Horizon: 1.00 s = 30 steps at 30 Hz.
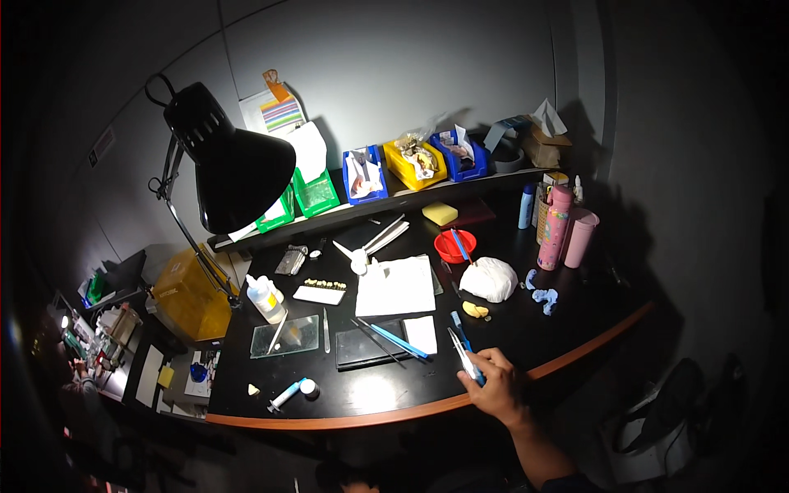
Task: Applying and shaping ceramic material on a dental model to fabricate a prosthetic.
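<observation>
My right hand (pixel 496 388) is over the front edge of the desk, its fingers closed around silver tweezers (pixel 461 348) that point up and away from me. A blue-handled tool (pixel 461 326) lies just beyond and runs under the tweezers towards my fingers. Left of the hand are a white sheet (pixel 421 335), a dark flat pad (pixel 353 349) and a blue pen-like tool (pixel 400 340). Farther off sit a yellowish moulded piece (pixel 474 310) and a white bundle (pixel 489 280). A scrap of skin shows at the bottom edge, perhaps my left hand; its fingers are hidden.
A black lamp (pixel 234 172) leans over the desk's left side. A glass plate (pixel 285 337), a bottle (pixel 265 299) and a syringe (pixel 286 395) are at left. A red bowl (pixel 445 248), pink bottle (pixel 554 230) and blue putty pieces (pixel 544 301) are at right. Coloured bins line the shelf.
</observation>
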Tool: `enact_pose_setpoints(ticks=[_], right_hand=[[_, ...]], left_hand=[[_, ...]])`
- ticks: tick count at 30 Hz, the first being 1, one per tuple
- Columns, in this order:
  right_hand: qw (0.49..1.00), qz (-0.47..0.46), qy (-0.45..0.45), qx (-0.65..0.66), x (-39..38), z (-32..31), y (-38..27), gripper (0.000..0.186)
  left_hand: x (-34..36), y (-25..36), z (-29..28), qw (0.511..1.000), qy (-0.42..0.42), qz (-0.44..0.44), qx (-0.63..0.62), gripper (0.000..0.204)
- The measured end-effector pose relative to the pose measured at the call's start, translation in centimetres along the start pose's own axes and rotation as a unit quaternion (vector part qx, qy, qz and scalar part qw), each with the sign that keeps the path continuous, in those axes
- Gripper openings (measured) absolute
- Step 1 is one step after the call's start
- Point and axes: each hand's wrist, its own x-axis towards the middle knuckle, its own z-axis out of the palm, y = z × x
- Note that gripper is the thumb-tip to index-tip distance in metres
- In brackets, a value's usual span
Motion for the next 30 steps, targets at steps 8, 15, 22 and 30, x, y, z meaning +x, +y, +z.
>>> enact_pose_setpoints(ticks=[8,15,22,30], right_hand=[[0.991,-0.076,0.111,-0.018,-0.4,0.6,0.7,0.033],[0.98,-0.117,0.141,-0.071,-0.6,0.2,1.0,0.011],[0.983,-0.117,0.117,-0.079,-0.9,0.5,1.5,0.008],[0.985,-0.127,0.102,-0.057,-0.5,0.2,1.1,0.004]], left_hand=[[4.8,-1.7,5.9,0.988,0.093,0.008,0.127,0.08],[6.7,-2.5,7.1,0.981,0.038,-0.035,0.187,0.092],[3.7,1.0,4.8,0.919,0.315,0.087,-0.222,0.03],[-3.7,12.4,-2.3,0.824,0.423,0.163,-0.339,0.009]])
